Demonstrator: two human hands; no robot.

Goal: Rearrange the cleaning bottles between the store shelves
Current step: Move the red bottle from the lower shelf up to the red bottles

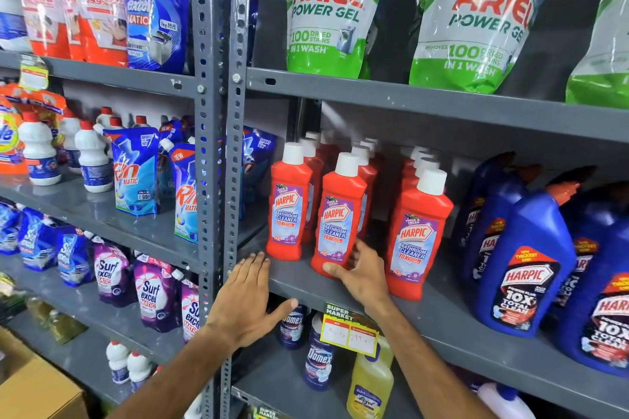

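A person's right hand (360,274) wraps the base of a red Harpic bathroom cleaner bottle (338,218) at the front edge of the grey middle shelf (442,320), apparently to slide or lift it. Left of that bottle, the left hand (250,296) lies flat and open on the shelf lip, seemingly bracing. Behind the bottle, further red bottles are mostly hidden; the price tag (350,330) below is illegible.

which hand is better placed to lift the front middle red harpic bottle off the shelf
Right. The right hand already wraps the base of that red bottle; the left hand lies flat on the shelf edge, holding nothing.
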